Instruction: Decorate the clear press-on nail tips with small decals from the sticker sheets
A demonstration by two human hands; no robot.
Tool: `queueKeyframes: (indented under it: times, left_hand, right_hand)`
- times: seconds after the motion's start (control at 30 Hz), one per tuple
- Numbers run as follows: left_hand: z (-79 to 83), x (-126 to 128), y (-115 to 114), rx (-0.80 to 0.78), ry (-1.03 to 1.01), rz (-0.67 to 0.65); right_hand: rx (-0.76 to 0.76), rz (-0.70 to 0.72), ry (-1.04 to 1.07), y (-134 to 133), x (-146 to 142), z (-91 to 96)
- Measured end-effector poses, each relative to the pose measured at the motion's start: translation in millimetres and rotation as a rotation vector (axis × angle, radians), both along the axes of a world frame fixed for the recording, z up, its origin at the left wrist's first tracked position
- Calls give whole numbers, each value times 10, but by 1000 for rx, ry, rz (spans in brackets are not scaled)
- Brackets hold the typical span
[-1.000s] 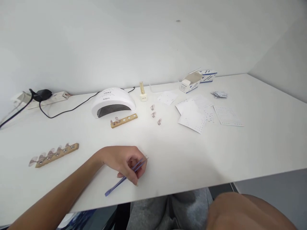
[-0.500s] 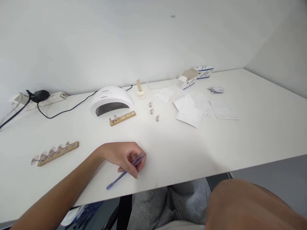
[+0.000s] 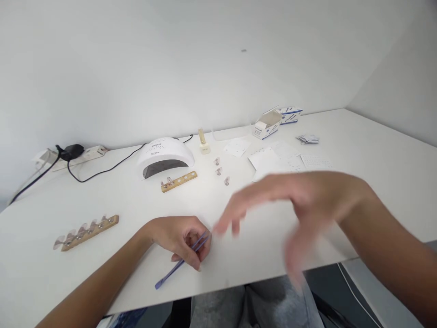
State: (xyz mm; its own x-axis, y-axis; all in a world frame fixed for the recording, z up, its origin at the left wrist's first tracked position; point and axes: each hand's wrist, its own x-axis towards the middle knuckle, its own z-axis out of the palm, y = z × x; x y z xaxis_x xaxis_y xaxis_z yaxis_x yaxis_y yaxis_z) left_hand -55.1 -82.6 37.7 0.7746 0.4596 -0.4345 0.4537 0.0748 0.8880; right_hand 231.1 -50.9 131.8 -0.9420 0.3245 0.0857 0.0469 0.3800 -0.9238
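My left hand [image 3: 184, 239] rests on the white table near its front edge, fingers curled around a pair of purple tweezers [image 3: 170, 274]. The tweezers' tips point up and to the right, close to the fingertips of my right hand [image 3: 300, 200]. That right hand hangs above the table, blurred by motion, its thumb spread well away from the fingers and nothing seen in it. Beyond the hands stand several small clear nail tips on metal stands [image 3: 219, 171]. A wooden strip [image 3: 180, 181] holds a couple more nail tips at its left end.
Another wooden strip [image 3: 90, 233] with several nail tips lies at the left. A white nail lamp [image 3: 166, 152], a polish bottle [image 3: 204, 146] and a power strip [image 3: 99, 151] line the back. White sticker sheets [image 3: 261, 161], an open box [image 3: 266, 126] and small packets [image 3: 308, 139] are at the right.
My right hand has come up from below the table's edge at the lower right to above the table, near the tweezers. My left hand keeps its hold; the view has tilted slightly upward.
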Motion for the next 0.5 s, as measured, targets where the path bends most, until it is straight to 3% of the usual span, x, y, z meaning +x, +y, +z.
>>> queueKeyframes:
  times: [0.03,0.1,0.17,0.23,0.33,0.5]
  left_hand:
    - [-3,0,11,-66,25,-40]
    - [-14,-4,43,-210,64,-97]
    - [-37,-12,76,-255,31,-35]
    - [-67,-23,100,-244,-18,30]
    - [-98,-31,109,-219,-32,100]
    - [-73,-18,95,-219,17,138]
  right_hand:
    - [66,-104,-79,121,45,-7]
    - [193,-493,-155,393,172,-170]
    - [324,-886,-219,658,346,-435]
    - [398,-1156,-331,857,547,-677]
    - [373,-1224,-450,988,834,-852]
    - [268,-1226,-518,999,1039,-806]
